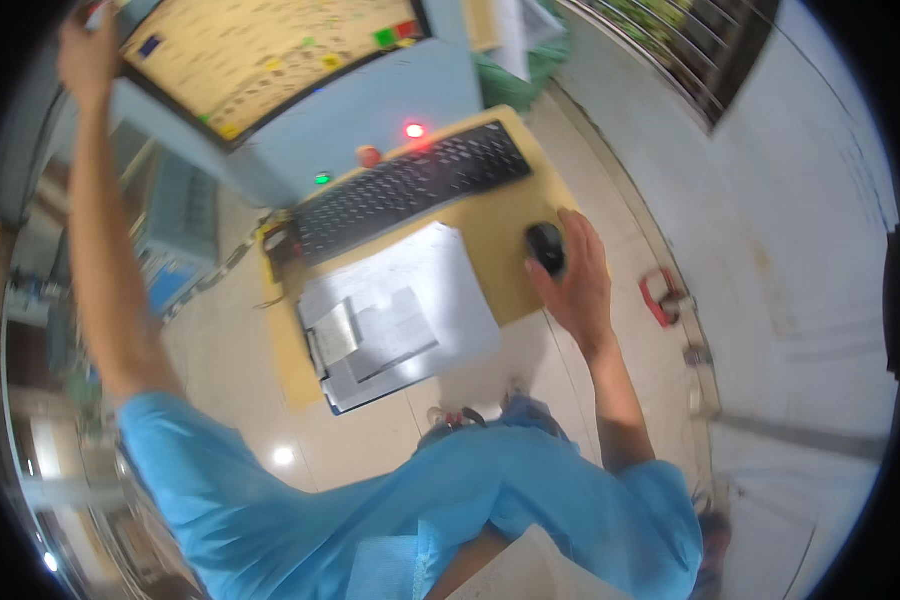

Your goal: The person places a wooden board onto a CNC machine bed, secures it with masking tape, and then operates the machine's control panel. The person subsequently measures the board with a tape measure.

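My right hand (582, 285) grips a black computer mouse (545, 249) from its right side, thumb low and fingers along the edge. The mouse rests at the right end of a yellowish desk shelf (510, 285). At the far upper left, my left hand (88, 62) is raised beside the left edge of a monitor (270, 70). Something small and reddish shows by its fingertips, but blur and the picture's rim hide the fingers. A black keyboard (410, 190) lies along the back of the shelf. In front of it sits a clipboard with papers (410, 300).
A lit red light (415, 131), a red button (369, 157) and a green light (322, 178) sit on the blue panel behind the keyboard. A grey-blue cabinet (180, 215) stands at left. A wall (790, 240) and a barred window (675, 45) are at right.
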The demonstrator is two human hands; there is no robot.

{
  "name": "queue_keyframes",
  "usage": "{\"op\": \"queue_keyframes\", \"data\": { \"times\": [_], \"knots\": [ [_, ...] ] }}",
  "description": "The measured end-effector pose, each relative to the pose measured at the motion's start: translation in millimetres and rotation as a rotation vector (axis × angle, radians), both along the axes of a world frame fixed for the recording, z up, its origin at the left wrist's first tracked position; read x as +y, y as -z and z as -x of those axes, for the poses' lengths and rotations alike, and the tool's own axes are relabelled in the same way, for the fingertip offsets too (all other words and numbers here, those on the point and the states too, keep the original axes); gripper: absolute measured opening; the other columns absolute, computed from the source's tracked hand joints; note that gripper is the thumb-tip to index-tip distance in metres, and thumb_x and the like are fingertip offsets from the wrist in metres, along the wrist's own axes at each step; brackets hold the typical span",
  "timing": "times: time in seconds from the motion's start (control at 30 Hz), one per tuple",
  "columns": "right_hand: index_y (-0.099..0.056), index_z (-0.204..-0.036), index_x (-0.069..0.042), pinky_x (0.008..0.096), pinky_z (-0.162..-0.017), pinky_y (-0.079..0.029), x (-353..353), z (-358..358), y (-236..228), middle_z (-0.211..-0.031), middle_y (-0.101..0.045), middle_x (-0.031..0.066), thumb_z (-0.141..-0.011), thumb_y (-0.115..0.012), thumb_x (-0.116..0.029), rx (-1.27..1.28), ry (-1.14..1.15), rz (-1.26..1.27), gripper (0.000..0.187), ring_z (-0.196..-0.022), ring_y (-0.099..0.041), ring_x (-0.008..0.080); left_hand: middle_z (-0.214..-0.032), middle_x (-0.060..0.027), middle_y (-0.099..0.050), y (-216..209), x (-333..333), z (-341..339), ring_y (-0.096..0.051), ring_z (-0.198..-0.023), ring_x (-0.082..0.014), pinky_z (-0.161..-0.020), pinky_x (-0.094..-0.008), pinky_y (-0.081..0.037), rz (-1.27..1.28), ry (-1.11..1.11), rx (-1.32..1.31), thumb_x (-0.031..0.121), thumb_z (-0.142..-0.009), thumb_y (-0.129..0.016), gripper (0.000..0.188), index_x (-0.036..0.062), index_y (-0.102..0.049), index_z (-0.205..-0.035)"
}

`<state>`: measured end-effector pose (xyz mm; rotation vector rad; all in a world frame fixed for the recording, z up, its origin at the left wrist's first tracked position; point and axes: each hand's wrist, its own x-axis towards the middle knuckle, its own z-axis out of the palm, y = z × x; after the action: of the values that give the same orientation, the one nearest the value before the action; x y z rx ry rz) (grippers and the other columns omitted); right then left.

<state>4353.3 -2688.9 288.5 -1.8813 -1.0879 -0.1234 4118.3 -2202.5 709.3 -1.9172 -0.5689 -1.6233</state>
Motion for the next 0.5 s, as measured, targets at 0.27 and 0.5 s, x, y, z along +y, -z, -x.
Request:
{"op": "queue_keyframes", "data": {
  "times": [0.27,0.5],
  "knots": [
    [-0.047,-0.146,-0.013,0.0488,-0.102,-0.048,48,7,60,-0.15,-0.043,0.025,-0.088,-0.072,-0.021,-0.125,0.026,0.148,0.064,-0.129,-0.05,0.044,-0.115,-0.0118,-0.071,266,-236,96,-0.067,-0.098,-0.0196,-0.091,-0.0332,-0.051,0.393,0.194,-0.022,0.008,-0.093,-0.069,0.031,0.0007,-0.062,-0.123],
    [-0.066,-0.127,-0.016,0.0478,-0.099,-0.049,42,8,61,-0.14,-0.054,0.0204,-0.086,-0.071,-0.014,-0.226,0.11,0.092,0.042,-0.12,-0.057,0.0398,-0.13,-0.022,-0.061,432,-288,190,-0.064,-0.11,-0.029,-0.093,-0.0404,-0.051,1.346,-0.129,-0.373,0.022,-0.1,-0.062,0.043,-0.0041,-0.054,-0.133]
  ]
}}
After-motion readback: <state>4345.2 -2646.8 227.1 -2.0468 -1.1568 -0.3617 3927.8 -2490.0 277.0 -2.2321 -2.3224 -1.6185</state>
